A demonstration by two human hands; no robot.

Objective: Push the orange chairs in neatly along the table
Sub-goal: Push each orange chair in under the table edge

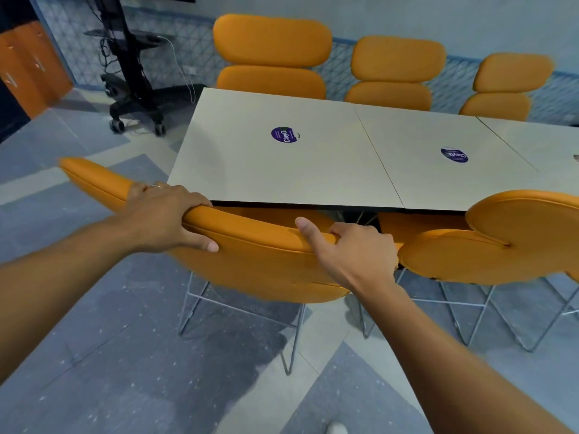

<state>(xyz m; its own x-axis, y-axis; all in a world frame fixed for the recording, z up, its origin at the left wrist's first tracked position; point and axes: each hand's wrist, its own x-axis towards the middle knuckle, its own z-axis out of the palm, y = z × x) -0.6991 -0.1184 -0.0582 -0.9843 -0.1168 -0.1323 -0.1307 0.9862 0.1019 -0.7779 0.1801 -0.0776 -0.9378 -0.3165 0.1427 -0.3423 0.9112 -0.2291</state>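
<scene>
Hands — left [163, 211], right [355, 250] — clamp top edge of near chair [257, 264]; seat under table [313, 173] edge, next chair [470, 255] beside, rt.

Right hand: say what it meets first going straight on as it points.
Probably the table edge, just beyond the chair backrest that the right hand grips; depth is unclear, so it might pass underneath.

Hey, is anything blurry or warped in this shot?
Head view: the held chair is motion-smeared at its left tip, the far-right chair looks soft, the wide lens bows the table edges, the left hand and right hand are sharp.
</scene>
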